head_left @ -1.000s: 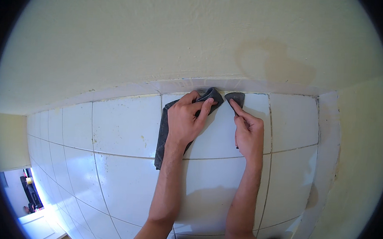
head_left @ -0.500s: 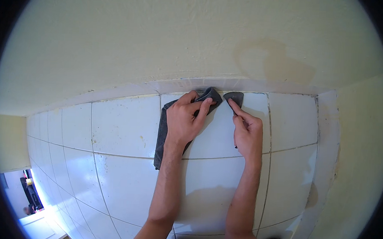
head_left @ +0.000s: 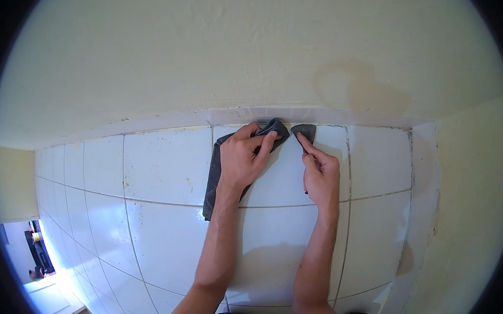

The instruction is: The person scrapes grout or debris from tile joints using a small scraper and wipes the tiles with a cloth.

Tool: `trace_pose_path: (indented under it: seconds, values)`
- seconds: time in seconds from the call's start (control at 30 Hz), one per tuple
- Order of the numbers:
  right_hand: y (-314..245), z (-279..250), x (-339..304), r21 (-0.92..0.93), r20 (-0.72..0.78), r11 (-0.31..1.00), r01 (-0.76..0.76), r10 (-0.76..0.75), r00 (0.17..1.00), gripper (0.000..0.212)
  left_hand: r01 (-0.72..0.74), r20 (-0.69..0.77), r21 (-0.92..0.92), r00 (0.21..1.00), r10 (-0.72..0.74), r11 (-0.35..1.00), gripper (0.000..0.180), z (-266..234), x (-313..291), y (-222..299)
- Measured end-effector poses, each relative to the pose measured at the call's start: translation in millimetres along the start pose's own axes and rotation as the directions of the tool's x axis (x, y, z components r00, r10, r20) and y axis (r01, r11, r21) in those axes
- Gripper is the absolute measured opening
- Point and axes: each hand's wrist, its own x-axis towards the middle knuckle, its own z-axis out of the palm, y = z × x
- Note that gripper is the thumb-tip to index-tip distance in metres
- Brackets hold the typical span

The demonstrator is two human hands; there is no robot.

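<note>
My left hand (head_left: 242,158) is closed on a dark grey cloth (head_left: 211,183), whose bunched end sticks out past my fingertips near the skirting. The cloth's longer part hangs down beside my wrist over the white tiles (head_left: 279,175). In my right hand (head_left: 321,177) is a scraper (head_left: 305,132) with a wide dark blade. Its blade lies at the seam between the tiles and the skirting, with my index finger stretched along it. Most of the handle is hidden inside my palm. A short gap separates the blade from the cloth.
A cream wall (head_left: 211,48) rises behind a pale skirting strip (head_left: 298,113). Another wall (head_left: 469,183) stands at the right. Brownish specks mark the tiles at left. Dark items (head_left: 41,251) and a white panel (head_left: 54,300) show at the far lower left.
The scraper and my right hand have shifted slightly left in the picture. My left hand and the cloth stay almost where they were. The whole view has moved a little.
</note>
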Motion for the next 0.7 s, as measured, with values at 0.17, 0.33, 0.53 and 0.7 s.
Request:
trace_pose_path:
  seconds: [0.17, 0.33, 0.53, 0.7]
  values:
    - [0.2, 0.5, 0.0, 0.002, 0.008, 1.000, 0.004, -0.004, 1.000, 0.040, 0.012, 0.002, -0.003, 1.000, -0.012, 1.000, 0.036, -0.9, -0.4, -1.0]
    - [0.9, -1.1, 0.6, -0.002, 0.010, 1.000, -0.010, 0.010, 1.000, 0.041, -0.001, 0.001, -0.009, 1.000, 0.001, 1.000, 0.035, 1.7, -0.5, -0.8]
    - [1.4, -0.3, 0.8, -0.019, 0.005, 1.000, -0.003, 0.003, 1.000, 0.040, 0.014, 0.012, -0.013, 1.000, -0.014, 1.000, 0.035, -0.3, 0.1, -0.3]
    - [1.3, -0.8, 0.8, -0.031, 0.002, 0.999, 0.009, -0.009, 1.000, 0.040, 0.014, 0.012, -0.002, 1.000, -0.014, 1.000, 0.035, 1.5, -0.1, -1.7]
